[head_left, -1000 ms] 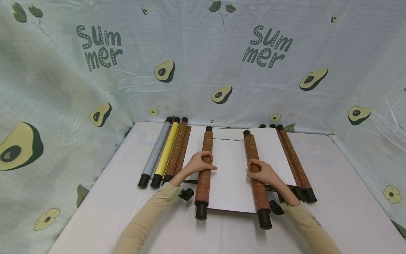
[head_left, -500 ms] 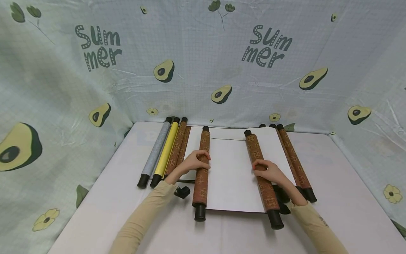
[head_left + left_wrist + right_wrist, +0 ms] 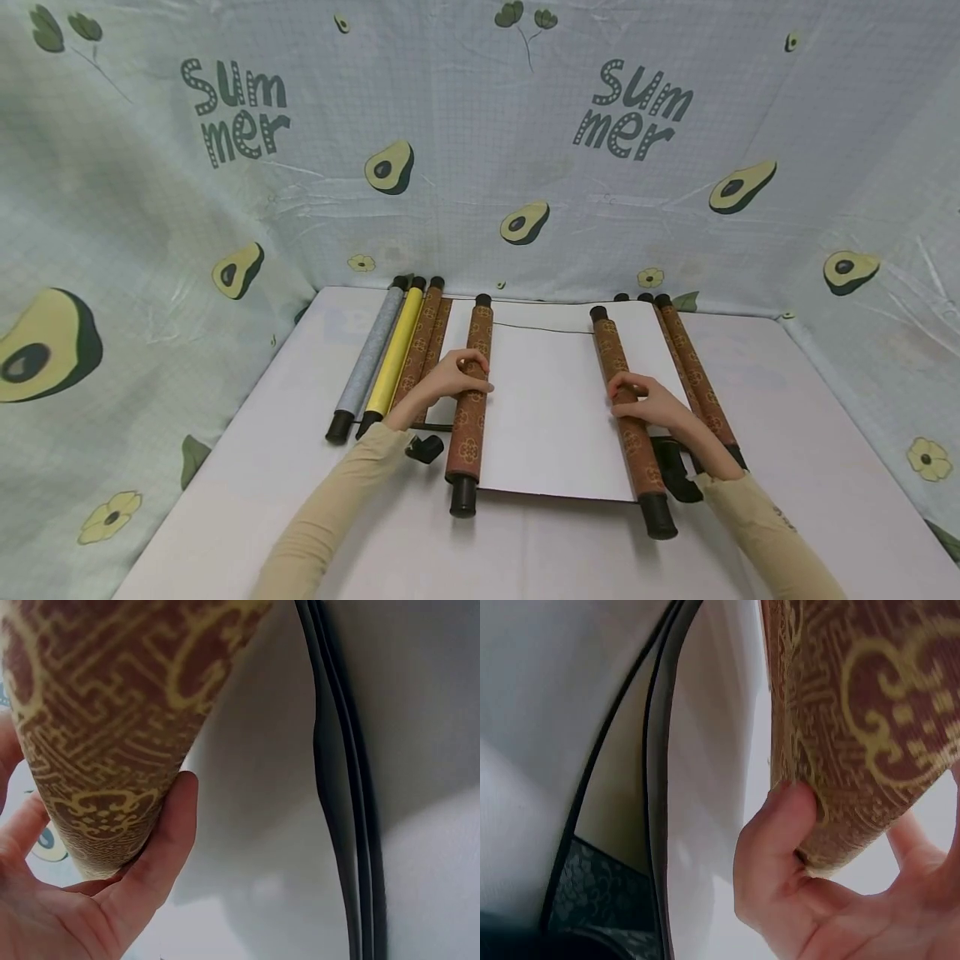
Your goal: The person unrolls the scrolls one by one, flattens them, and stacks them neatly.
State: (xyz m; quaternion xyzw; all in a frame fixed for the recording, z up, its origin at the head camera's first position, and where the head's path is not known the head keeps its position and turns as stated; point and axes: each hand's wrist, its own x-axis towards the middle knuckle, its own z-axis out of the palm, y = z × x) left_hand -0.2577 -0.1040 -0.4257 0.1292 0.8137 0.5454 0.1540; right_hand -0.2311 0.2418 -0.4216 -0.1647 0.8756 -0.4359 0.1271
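A hanging scroll with two brown, gold-patterned rolled ends is partly unrolled, its white paper stretched between them. My left hand grips the left roll, thumb on the near side and fingers over the far side. On the other side, my right hand holds the right roll the same way. Both rolls have black end knobs. The left wrist view shows thumb and fingers around the patterned roll. In the right wrist view, the thumb presses the other roll. Dark-edged sheets lie underneath.
More unrolled scrolls lie beneath, with brown rolls at left and right. Yellow and grey-blue rolls lie farther left. A small black object shows by the left wrist. Avocado-print cloth hangs behind the table.
My hands have drawn apart, the left moving slightly left and the right moving right with their rolls. More white paper shows between the rolls.
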